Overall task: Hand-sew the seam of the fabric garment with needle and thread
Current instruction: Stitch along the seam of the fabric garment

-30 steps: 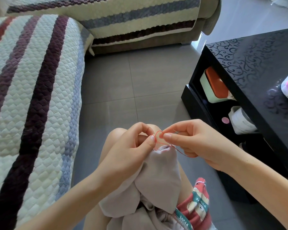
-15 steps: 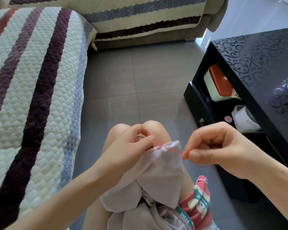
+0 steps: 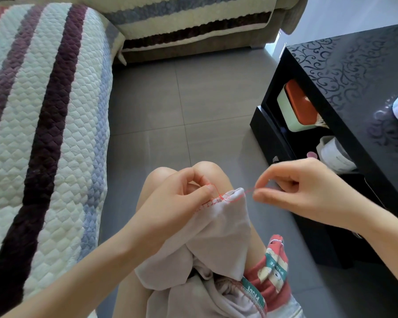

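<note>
Over the knees [image 3: 205,168], left hand [image 3: 177,203] pinching garment [image 3: 218,230], right hand [image 3: 303,191] pinching red thread [image 3: 247,192] (stretched sideways between them)

Forearms angled inward, left hand [image 3: 175,203] curled in pinch; right hand [image 3: 296,189] thumb-forefinger pinched

Crumpled pale-mauve garment [image 3: 218,228] over bare knees [image 3: 205,171] — red thread [image 3: 249,191] rightward off its stitched seam [image 3: 208,203].
</note>
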Tool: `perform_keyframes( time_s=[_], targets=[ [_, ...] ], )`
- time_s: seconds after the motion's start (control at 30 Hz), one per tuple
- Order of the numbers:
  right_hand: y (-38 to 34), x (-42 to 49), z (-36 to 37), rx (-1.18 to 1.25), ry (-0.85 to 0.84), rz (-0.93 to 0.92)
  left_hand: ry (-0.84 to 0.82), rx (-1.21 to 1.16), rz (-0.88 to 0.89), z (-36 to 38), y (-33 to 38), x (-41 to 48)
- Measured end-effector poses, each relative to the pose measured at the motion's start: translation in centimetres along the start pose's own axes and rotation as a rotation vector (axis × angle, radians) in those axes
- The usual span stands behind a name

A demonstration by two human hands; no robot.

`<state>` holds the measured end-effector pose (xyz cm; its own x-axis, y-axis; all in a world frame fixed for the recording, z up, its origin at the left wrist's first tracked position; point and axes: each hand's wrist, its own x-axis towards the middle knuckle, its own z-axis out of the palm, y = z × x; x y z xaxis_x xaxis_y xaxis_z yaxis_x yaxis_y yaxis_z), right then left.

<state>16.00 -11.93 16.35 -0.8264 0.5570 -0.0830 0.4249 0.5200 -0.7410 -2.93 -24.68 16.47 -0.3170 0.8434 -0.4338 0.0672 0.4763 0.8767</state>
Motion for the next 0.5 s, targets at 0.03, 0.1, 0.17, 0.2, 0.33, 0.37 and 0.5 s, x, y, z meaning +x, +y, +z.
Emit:
perform_keyframes(
  time_s=[0.03, 0.1, 0.17, 0.2, 0.33, 0.37, 0.5],
  targets=[
    [-0.5, -0.1, 0.6, 0.059, 0.091, -0.005, -0.003, 0.010, 0.009, 0.0, 0.0, 0.0],
    [-1.6, -0.3, 2.1, 0.235, 0.152, -0.019, -0.011, 0.027, 0.029, 0.1, 0.0, 0.0],
    [-2.5, -0.6, 3.6, 0.287, 0.167, -0.040, -0.018, 0.034, 0.038, 0.2, 0.1, 0.0],
    [-2.8, -0.6, 4.1, 0.256, 0.195, -0.049, -0.022, 0.036, 0.038, 0.2, 0.1, 0.0],
    [-2.8, -0.1, 5.3, 0.191, 0.263, -0.036, -0.062, 0.015, 0.023, 0.1, 0.1, 0.1],
    [-2.7, 0.0, 5.4, 0.197, 0.265, -0.031, -0.075, 0.000, 0.019, 0.1, 0.1, 0.1],
    [-2.8, -0.1, 5.5, 0.240, 0.251, -0.011, -0.090, -0.041, -0.024, -0.1, 0.1, 0.2]
  ],
)
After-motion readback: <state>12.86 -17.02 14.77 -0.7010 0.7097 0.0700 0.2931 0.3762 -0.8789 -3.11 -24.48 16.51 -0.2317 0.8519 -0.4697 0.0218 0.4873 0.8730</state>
